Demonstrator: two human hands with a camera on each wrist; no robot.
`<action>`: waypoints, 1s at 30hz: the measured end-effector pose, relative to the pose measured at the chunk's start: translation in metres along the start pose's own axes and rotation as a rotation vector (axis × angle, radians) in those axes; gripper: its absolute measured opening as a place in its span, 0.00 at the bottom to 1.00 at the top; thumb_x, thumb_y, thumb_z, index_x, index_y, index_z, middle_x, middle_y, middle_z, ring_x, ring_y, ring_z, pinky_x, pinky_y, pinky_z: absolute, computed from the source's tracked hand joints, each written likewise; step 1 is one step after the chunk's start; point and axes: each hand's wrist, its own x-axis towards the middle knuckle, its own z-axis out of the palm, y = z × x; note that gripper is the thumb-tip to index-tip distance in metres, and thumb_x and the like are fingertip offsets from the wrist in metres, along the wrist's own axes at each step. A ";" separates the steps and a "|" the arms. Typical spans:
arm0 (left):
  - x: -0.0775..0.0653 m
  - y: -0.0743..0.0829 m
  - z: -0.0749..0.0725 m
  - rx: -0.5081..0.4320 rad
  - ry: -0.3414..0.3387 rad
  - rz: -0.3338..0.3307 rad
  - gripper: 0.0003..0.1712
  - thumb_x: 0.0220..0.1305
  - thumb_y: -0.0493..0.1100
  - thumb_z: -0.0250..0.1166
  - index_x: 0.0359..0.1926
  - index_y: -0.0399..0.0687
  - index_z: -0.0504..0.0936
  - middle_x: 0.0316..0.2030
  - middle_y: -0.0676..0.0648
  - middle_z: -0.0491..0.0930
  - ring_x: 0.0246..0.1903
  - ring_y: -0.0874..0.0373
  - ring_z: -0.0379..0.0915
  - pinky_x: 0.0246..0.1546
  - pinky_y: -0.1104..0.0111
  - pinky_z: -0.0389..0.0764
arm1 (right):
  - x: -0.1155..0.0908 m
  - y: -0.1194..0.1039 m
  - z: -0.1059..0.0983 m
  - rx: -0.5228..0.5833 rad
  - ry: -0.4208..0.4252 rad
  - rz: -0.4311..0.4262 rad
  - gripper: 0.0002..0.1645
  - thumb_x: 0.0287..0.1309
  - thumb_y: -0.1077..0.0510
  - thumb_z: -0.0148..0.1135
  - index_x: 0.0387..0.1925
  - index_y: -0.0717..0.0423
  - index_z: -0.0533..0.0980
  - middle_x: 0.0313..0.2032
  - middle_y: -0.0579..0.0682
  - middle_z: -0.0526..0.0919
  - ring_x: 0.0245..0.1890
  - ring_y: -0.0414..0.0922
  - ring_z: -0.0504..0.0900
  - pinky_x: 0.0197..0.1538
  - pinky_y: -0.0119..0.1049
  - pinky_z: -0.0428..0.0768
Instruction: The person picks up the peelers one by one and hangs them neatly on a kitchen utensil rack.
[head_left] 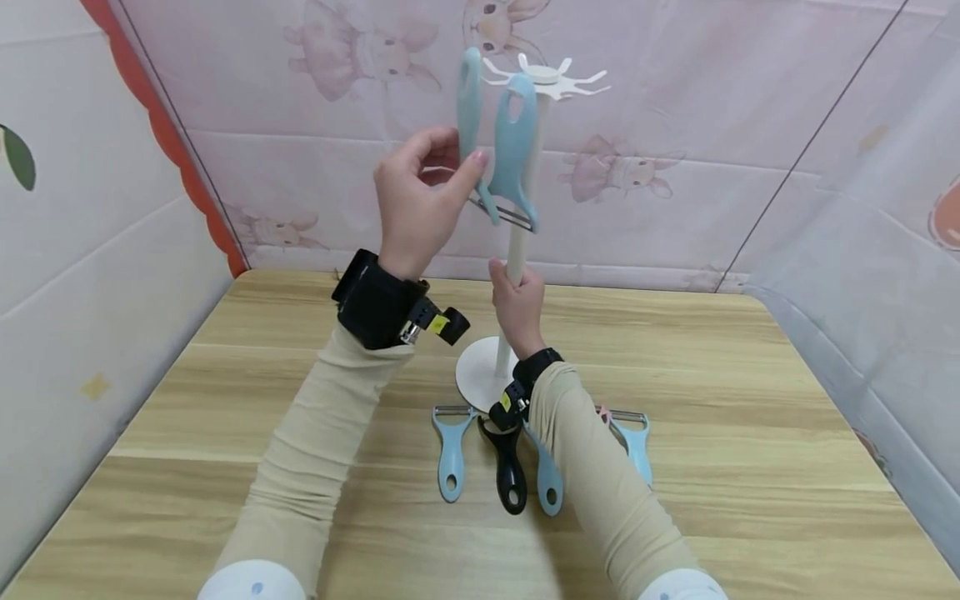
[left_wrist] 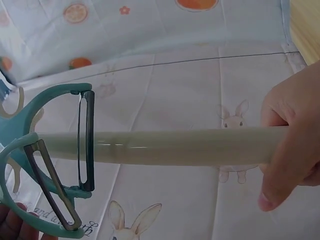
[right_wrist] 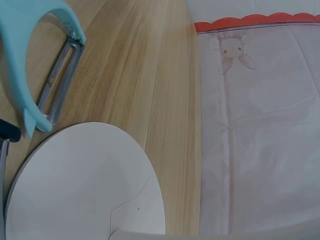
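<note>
"Where are you holding the light-blue Y-peeler (head_left: 469, 125)?"

"Up beside the white hook ring (head_left: 551, 79) — my left hand (head_left: 423, 187) is pinching its handle between thumb and fingers. Whether its hole is catching a hook, I can't tell. A second blue peeler (head_left: 513, 150) is apparently hanging just beside it."

"And the right hand (head_left: 519, 304)?"

"Curling around the pole (head_left: 517, 246), above the round base (head_left: 480, 371); a black peeler (head_left: 510, 475) is lying near that."

"Which step?"

"Hanging this one, I'm judging — the next move is calling for seating the hole, then gently loosening the pinch."
</note>
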 end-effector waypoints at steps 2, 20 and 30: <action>0.001 0.000 0.001 0.003 -0.011 -0.019 0.14 0.56 0.38 0.64 0.41 0.31 0.79 0.36 0.40 0.80 0.34 0.55 0.76 0.38 0.70 0.77 | -0.001 0.000 0.000 -0.003 0.001 0.001 0.27 0.62 0.63 0.50 0.07 0.52 0.60 0.08 0.41 0.62 0.09 0.34 0.60 0.16 0.26 0.59; 0.000 0.001 0.006 0.014 -0.073 -0.075 0.15 0.57 0.38 0.63 0.45 0.34 0.78 0.39 0.41 0.80 0.37 0.57 0.76 0.39 0.70 0.76 | -0.001 -0.001 0.006 -0.005 -0.003 0.018 0.27 0.62 0.61 0.51 0.07 0.51 0.59 0.08 0.41 0.61 0.09 0.35 0.60 0.15 0.27 0.59; -0.006 -0.010 0.004 -0.003 -0.082 -0.039 0.17 0.58 0.36 0.62 0.48 0.32 0.76 0.41 0.40 0.79 0.40 0.55 0.76 0.41 0.69 0.76 | -0.001 0.000 0.008 -0.011 -0.004 0.022 0.26 0.61 0.62 0.51 0.07 0.52 0.60 0.08 0.42 0.62 0.09 0.35 0.60 0.15 0.27 0.59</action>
